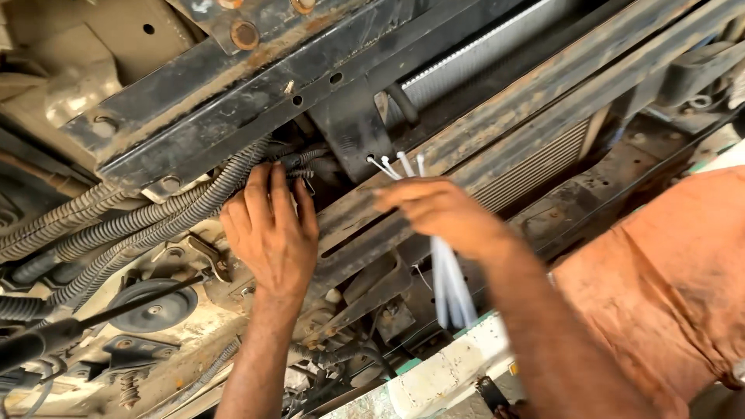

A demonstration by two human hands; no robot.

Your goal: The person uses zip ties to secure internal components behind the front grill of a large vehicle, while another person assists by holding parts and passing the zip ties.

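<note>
The left hand [269, 233] pressed its fingers onto the corrugated wiring conduits [167, 213] under the rusty crossmember [256, 101], none visibly tied yet, while the right hand [442, 213] clenched a bundle of unused white zip ties [450, 283].

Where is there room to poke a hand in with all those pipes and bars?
Tight around the left hand, pressed into the ribbed hoses under the black bar. Freer beside the right hand holding white cable ties: the gap between the rusty beam and the pale strip.
</note>
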